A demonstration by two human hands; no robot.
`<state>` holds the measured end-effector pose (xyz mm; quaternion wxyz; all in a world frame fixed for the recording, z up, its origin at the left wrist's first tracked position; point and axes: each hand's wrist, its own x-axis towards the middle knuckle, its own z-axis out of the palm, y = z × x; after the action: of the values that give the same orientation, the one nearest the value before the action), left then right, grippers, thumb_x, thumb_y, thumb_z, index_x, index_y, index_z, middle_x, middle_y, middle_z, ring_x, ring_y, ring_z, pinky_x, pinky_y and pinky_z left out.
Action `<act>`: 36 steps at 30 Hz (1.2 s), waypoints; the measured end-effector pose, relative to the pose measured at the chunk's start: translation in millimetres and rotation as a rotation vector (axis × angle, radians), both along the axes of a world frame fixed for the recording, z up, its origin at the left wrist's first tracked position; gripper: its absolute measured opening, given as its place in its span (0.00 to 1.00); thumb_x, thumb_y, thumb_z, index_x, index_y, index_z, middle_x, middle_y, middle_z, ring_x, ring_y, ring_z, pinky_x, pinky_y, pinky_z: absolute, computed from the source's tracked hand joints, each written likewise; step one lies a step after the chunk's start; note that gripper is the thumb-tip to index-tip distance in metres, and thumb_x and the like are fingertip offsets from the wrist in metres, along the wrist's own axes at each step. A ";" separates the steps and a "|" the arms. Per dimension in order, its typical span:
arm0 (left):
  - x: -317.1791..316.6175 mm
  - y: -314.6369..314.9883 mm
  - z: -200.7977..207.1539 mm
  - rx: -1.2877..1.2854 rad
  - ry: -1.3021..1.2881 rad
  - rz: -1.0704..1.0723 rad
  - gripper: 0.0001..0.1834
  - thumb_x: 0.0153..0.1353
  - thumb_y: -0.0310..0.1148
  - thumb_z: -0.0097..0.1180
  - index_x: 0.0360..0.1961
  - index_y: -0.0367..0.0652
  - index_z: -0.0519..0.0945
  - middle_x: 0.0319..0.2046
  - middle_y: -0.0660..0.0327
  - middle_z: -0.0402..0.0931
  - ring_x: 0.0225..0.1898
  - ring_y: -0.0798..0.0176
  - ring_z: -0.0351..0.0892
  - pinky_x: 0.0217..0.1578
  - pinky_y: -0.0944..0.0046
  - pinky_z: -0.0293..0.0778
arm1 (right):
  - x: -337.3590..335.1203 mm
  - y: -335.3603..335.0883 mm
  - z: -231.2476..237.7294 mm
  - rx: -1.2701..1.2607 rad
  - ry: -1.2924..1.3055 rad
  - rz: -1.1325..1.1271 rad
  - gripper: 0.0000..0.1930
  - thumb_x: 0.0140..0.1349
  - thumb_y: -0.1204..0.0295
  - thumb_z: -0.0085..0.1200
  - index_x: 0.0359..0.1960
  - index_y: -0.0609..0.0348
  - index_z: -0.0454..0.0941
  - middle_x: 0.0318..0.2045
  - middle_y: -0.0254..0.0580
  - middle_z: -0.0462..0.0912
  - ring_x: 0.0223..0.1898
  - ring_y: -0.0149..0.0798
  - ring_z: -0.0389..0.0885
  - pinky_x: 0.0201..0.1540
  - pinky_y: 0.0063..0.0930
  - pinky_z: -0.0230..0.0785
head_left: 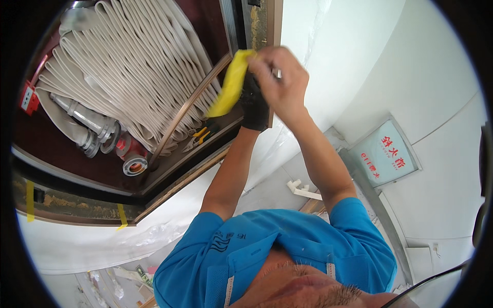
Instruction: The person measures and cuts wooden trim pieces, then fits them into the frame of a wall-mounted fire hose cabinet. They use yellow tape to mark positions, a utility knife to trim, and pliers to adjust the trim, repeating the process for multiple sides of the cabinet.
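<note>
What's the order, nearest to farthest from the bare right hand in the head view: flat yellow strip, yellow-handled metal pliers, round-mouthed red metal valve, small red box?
1. Yellow strip: held in the right hand
2. Pliers: lower left
3. Red valve: farther lower left
4. Red box: far left

Yellow strip (229, 88), tape-like, thin, motion-blurred, slightly bent. Upper end pinched in right hand's (282, 82) fingertips; rest runs down-left of that hand, loose at lower end, just left of black-gloved left hand (254, 107). Contact with glove unclear.
</note>
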<state>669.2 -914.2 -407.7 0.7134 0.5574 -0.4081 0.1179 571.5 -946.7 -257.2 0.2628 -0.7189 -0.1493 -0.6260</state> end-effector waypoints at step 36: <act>-8.1 15.0 49.5 0.164 -0.575 0.384 0.27 0.58 0.29 0.67 0.60 0.43 0.75 0.44 0.53 0.80 0.44 0.51 0.81 0.43 0.56 0.79 | 22.5 -29.3 -36.5 0.451 -0.013 -0.306 0.10 0.60 0.78 0.64 0.29 0.62 0.72 0.26 0.41 0.80 0.27 0.30 0.82 0.36 0.23 0.78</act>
<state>661.1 -899.2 -358.2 0.4869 0.6235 -0.4882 0.3686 594.0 -976.1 -293.7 0.3177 -0.6522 0.1026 -0.6806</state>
